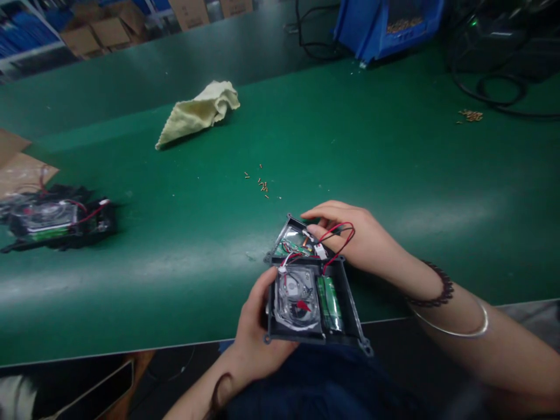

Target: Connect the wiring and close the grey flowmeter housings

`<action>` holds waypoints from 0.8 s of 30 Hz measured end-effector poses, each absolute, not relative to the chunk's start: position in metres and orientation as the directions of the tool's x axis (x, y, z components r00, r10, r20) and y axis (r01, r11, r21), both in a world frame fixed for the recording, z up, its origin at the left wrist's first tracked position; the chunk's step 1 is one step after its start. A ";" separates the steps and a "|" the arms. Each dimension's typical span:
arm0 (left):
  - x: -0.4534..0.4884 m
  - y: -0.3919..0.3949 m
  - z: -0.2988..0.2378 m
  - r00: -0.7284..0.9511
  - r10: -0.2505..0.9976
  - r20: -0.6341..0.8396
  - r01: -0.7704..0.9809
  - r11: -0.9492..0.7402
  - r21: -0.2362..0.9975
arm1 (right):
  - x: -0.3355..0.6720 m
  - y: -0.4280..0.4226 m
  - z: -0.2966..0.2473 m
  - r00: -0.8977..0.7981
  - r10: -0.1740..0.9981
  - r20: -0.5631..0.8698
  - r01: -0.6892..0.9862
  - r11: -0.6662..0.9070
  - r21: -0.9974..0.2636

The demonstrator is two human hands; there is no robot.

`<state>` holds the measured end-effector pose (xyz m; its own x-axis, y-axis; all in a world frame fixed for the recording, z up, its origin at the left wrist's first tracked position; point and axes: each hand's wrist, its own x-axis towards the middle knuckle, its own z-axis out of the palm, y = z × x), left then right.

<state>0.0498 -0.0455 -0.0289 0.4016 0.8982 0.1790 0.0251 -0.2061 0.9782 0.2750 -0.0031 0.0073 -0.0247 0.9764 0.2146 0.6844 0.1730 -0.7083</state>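
Note:
My left hand grips the near left side of a black plastic housing from below. Its open side faces up and shows a green circuit board, a green-wrapped battery pack and a clear-covered round part with coiled wires. At the far right corner, my right hand is closed, thumb inside the upper compartment by a small white plug and index finger along the rim. Whether it also pinches a wire is hidden. Red and black wires loop up in front of this hand to a white connector.
Small brass-coloured screws lie beyond the housing, with another pile at right. A yellow cloth lies farther back. A second black housing sits left. A blue bin and black cables occupy the back right.

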 end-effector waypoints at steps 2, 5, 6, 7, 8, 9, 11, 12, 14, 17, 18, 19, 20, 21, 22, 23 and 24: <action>0.050 -0.045 -0.028 0.421 0.887 0.190 0.020 -0.219 0.976 | 0.275 -0.003 0.008 -0.034 0.978 0.207 0.686 0.174 -0.706; 0.049 -0.045 -0.029 0.448 0.868 0.213 0.003 -0.240 0.971 | 0.274 -0.003 0.008 -0.041 0.978 0.205 0.680 0.178 -0.711; 0.049 -0.045 -0.030 0.449 0.866 0.220 -0.005 -0.244 0.970 | 0.274 -0.002 0.008 -0.041 0.978 0.203 0.680 0.177 -0.712; 0.049 -0.045 -0.030 0.447 0.866 0.222 -0.012 -0.243 0.970 | 0.274 -0.002 0.008 -0.041 0.979 0.200 0.680 0.174 -0.713; 0.050 -0.045 -0.030 0.445 0.868 0.221 -0.018 -0.237 0.971 | 0.274 -0.002 0.009 -0.039 0.980 0.196 0.680 0.170 -0.713; 0.050 -0.046 -0.030 0.443 0.869 0.219 -0.023 -0.233 0.972 | 0.274 -0.002 0.009 -0.039 0.981 0.192 0.681 0.167 -0.713; 0.051 -0.046 -0.029 0.438 0.872 0.219 -0.025 -0.232 0.972 | 0.274 -0.002 0.009 -0.046 0.982 0.183 0.680 0.165 -0.715; 0.051 -0.046 -0.029 0.434 0.873 0.223 -0.024 -0.236 0.971 | 0.274 -0.003 0.009 -0.050 0.982 0.180 0.678 0.166 -0.716; 0.051 -0.046 -0.029 0.431 0.875 0.218 -0.013 -0.236 0.972 | 0.274 -0.003 0.009 -0.054 0.982 0.179 0.673 0.169 -0.720; 0.050 -0.046 -0.030 0.427 0.883 0.196 0.005 -0.219 0.976 | 0.273 -0.002 0.009 -0.048 0.983 0.180 0.670 0.165 -0.723; 0.049 -0.046 -0.030 0.425 0.885 0.189 0.014 -0.216 0.976 | 0.274 -0.002 0.009 -0.048 0.983 0.180 0.669 0.165 -0.725; 0.049 -0.046 -0.030 0.420 0.888 0.186 0.024 -0.215 0.976 | 0.274 -0.002 0.009 -0.051 0.982 0.180 0.667 0.167 -0.726; 0.049 -0.046 -0.030 0.410 0.892 0.187 0.033 -0.220 0.975 | 0.274 -0.002 0.009 -0.054 0.983 0.178 0.664 0.168 -0.729; 0.048 -0.046 -0.030 0.405 0.895 0.185 0.042 -0.221 0.974 | 0.274 -0.002 0.009 -0.057 0.983 0.176 0.660 0.169 -0.732; 0.048 -0.046 -0.029 0.405 0.896 0.181 0.047 -0.218 0.975 | 0.275 -0.002 0.009 -0.060 0.983 0.171 0.657 0.168 -0.735; 0.048 -0.046 -0.029 0.407 0.896 0.178 0.047 -0.215 0.975 | 0.275 -0.002 0.009 -0.065 0.984 0.164 0.656 0.165 -0.736; 0.047 -0.046 -0.028 0.409 0.896 0.172 0.047 -0.209 0.977 | 0.275 -0.002 0.009 -0.069 0.986 0.154 0.658 0.161 -0.736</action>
<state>0.0474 -0.0456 -0.0283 0.4087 0.8964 0.1718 0.0475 -0.2088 0.9768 0.2751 -0.0019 0.0089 -0.0686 0.9856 0.1543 0.6575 0.1610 -0.7360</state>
